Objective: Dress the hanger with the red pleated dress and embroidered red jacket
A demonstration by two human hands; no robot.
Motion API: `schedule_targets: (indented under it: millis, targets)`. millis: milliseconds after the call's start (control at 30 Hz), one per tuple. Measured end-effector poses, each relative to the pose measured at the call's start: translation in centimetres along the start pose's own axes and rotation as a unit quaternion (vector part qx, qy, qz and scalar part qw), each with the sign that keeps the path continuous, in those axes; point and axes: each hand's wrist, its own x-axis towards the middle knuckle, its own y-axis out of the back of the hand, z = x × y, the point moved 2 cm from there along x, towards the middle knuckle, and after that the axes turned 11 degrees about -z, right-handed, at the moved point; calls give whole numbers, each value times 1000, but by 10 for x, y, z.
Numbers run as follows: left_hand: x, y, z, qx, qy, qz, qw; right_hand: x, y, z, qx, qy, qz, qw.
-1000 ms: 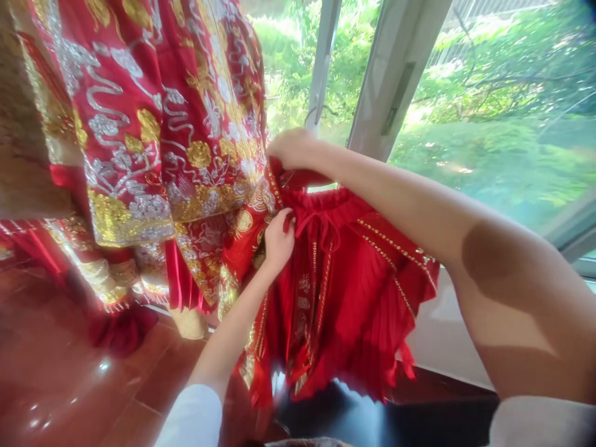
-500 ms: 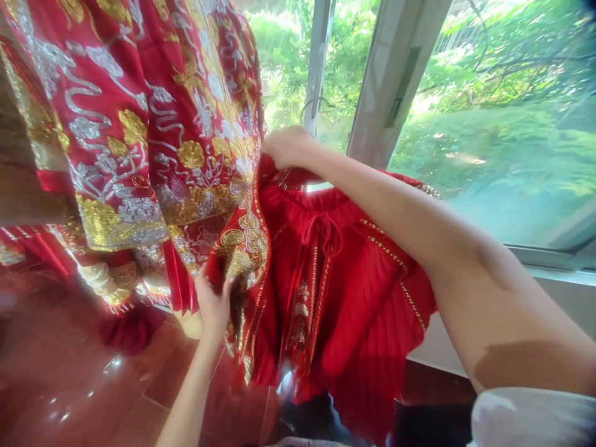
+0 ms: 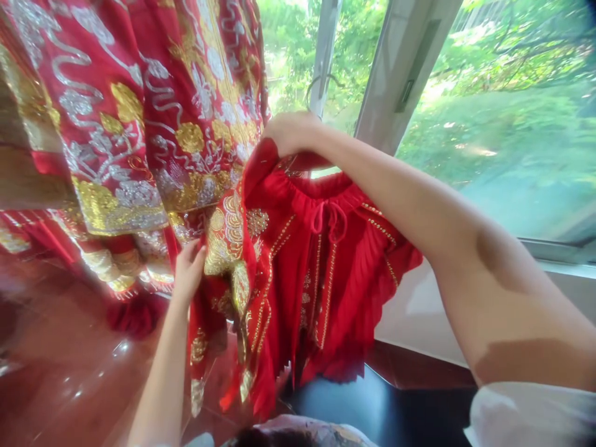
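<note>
A red pleated skirt (image 3: 344, 292) with a drawstring bow at the waist and gold-beaded trim hangs in front of me. My right hand (image 3: 291, 133) is closed around the upper left edge of the skirt, its fingertips partly hidden. Lower down, my left hand (image 3: 190, 267) pinches the outer edge of the skirt's gold-embroidered panel (image 3: 228, 233), which is folded outward. Just behind both hands hangs a red jacket (image 3: 158, 124) covered in gold and silver embroidery.
A hanger hook (image 3: 326, 79) shows above my right hand. Behind it stands a window frame (image 3: 388, 68) with greenery outside. More red and gold clothing (image 3: 100, 273) hangs at lower left over a glossy red tiled floor (image 3: 60, 360). A black surface (image 3: 419, 410) lies below the skirt.
My left hand has moved left and slightly up, drawing the embroidered panel outward so more of its face shows. The skirt's lower part has swung left. My right hand keeps its grip.
</note>
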Motion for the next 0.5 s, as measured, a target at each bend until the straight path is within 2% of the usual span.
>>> schedule_targets:
  millis: [67, 133, 200, 233, 267, 300, 367, 433, 500]
  targets:
    - [-7, -12, 10, 77, -64, 141, 985, 3, -2, 2, 22, -4, 6, 1000]
    - [-27, -27, 20, 163, -147, 245, 944, 7, -4, 3, 39, -6, 22, 999]
    - [-56, -47, 25, 229, -249, 309, 889, 10, -5, 4, 39, -5, 31, 999]
    - [-70, -60, 25, 252, -289, 314, 868, 10, -5, 4, 35, -4, 34, 999]
    - [-80, -73, 24, 268, -306, 286, 868, 11, -4, 3, 27, -3, 36, 999]
    - [-87, -85, 23, 281, -286, 237, 885, 10, -4, 2, 17, -2, 37, 999]
    - [-89, -103, 19, 287, -180, 152, 929, 9, -3, 1, 1, -1, 38, 999]
    - [-80, -105, 19, 269, -62, 83, 958, 8, -2, -1, -10, -3, 38, 999]
    - [-65, -92, 22, 231, 16, -8, 973, 8, -2, -2, -21, -9, 36, 999]
